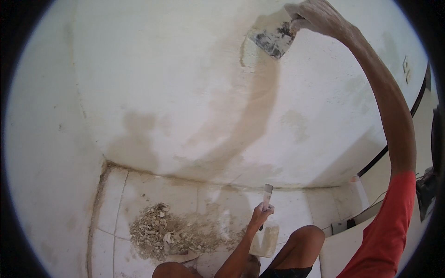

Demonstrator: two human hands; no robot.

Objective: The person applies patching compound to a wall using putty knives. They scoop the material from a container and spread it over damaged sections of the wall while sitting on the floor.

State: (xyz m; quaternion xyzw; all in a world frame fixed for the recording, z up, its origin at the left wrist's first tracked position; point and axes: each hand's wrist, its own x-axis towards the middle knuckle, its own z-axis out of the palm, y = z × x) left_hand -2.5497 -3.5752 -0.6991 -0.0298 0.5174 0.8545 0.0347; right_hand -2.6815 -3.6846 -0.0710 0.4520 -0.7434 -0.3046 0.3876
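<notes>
High on the white wall (176, 83), my right hand (320, 18) is closed around a wide putty knife (273, 39). Its smeared, dark-stained blade lies against the wall, beside a raised ridge of wet filler (250, 53). Low down, near the foot of the wall, my left hand (262, 215) grips a narrow putty knife (267, 193), with its blade pointing up. Just under that hand sits a pale, roughly rectangular thing (265, 242), partly hidden, whose kind I cannot make out.
A heap of broken plaster rubble (160, 229) lies on the dusty tiled floor (107, 208) at the left. My bent knee (306, 238) is near the wall. At the far right are a white box-like piece (343, 250) and a dark object (426, 190).
</notes>
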